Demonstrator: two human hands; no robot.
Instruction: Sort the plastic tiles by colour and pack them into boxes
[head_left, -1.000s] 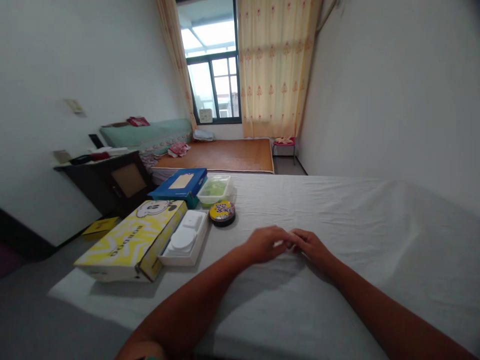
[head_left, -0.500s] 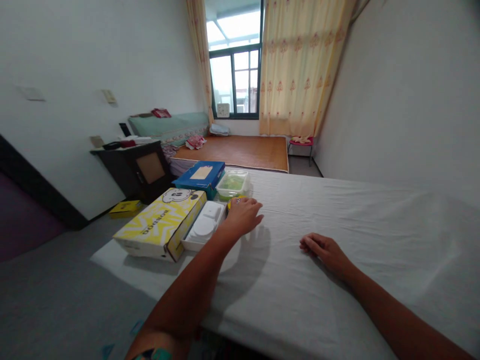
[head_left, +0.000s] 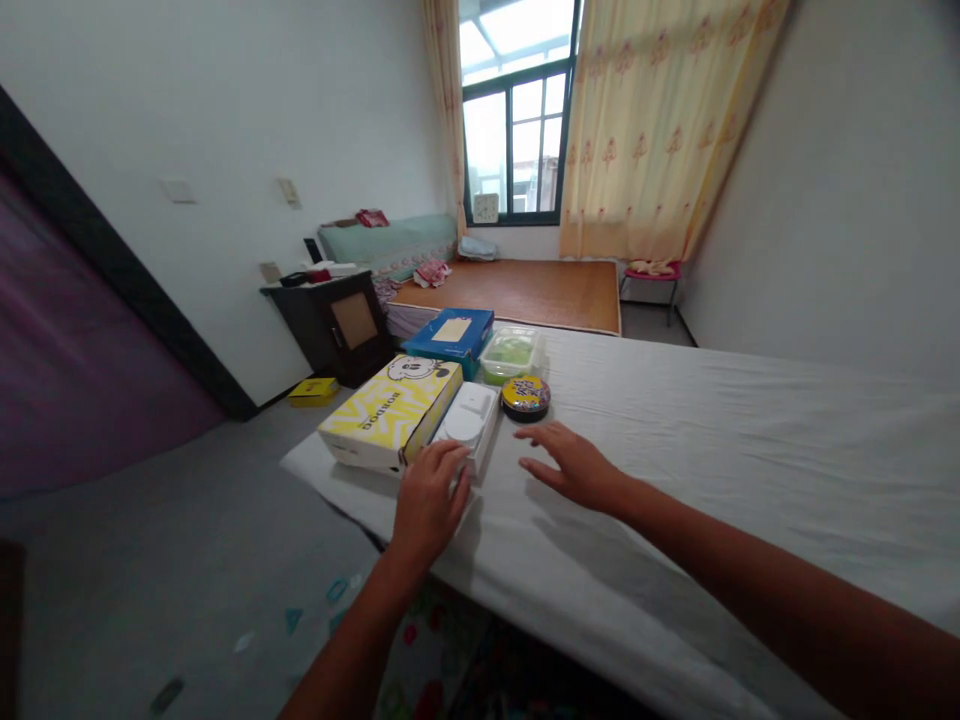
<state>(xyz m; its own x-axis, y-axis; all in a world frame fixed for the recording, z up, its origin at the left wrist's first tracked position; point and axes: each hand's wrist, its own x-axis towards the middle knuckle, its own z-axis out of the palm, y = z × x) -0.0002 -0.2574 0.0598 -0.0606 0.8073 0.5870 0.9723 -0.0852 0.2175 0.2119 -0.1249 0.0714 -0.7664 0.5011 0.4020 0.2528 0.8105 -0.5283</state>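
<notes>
My left hand (head_left: 433, 497) is at the near end of a white open box (head_left: 486, 440) that holds white plastic parts (head_left: 466, 416). Its fingers are bent but apart, and they seem to touch the box's near end. Left of this box lies a yellow and white shoebox (head_left: 390, 412) printed with a cartoon dog. My right hand (head_left: 574, 463) hovers over the cloth with thumb and fingers spread, holding nothing. Just beyond its fingertips sits a round tin (head_left: 526, 397) with a yellow patterned lid. Behind are a clear plastic container (head_left: 513, 352) with green contents and a blue box (head_left: 451, 335).
A white cloth covers the table (head_left: 735, 440). Beyond it are a bed (head_left: 540, 290) with a brown mat and a dark cabinet (head_left: 337, 320). Another yellow box (head_left: 313, 391) lies on the floor at left. A pink chair (head_left: 652, 272) stands by the curtain.
My left hand has left the round tin and come back to the near end of the white box. My right hand has moved left towards the tin and opened. The view has turned left.
</notes>
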